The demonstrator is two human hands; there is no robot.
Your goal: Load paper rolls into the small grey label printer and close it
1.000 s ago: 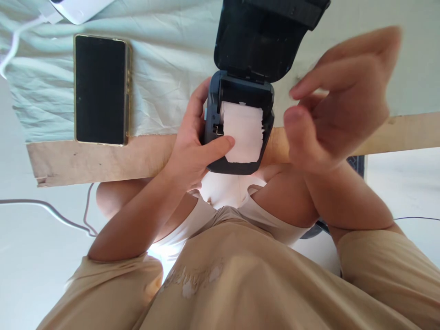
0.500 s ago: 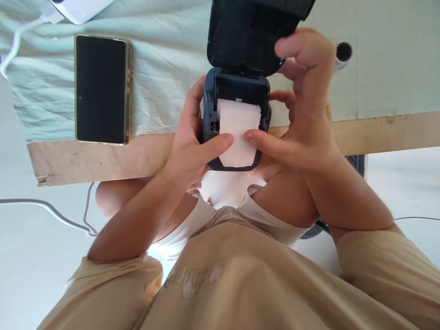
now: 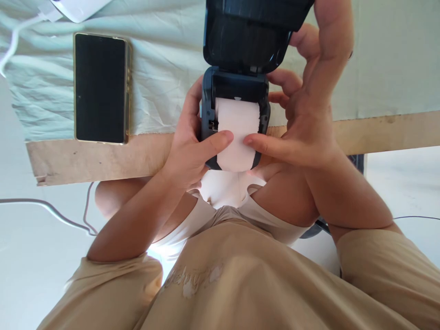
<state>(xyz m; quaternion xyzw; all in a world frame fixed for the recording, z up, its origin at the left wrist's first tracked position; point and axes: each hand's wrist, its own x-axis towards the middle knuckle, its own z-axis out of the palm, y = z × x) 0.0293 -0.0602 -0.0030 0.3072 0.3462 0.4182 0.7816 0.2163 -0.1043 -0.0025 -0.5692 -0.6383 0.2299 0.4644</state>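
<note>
A small dark thermal printer [image 3: 208,94] is held over the table's front edge, its black lid [image 3: 240,43] swung up and back. Inside lies a white paper roll [image 3: 238,117], its loose end drawn toward me across the printer's front. Around the printer's left side wraps my left hand [image 3: 187,142], thumb pressing on the paper. My right hand [image 3: 311,119] has its thumb on the paper's right side and some fingers against the printer's right side. Its upper fingers are raised by the lid's right edge; whether they touch the lid I cannot tell.
To the left a phone [image 3: 100,89] in a clear case lies on the pale green cloth [image 3: 161,82]. A white device [image 3: 80,8] with a cable is behind it. The bare wooden table edge [image 3: 99,158] runs in front of me, above my knees.
The paper's loose end now reaches slightly farther toward me, over the printer's front rim. My right upper fingers have moved up and away from the lid's face, and the lid has shifted slightly left.
</note>
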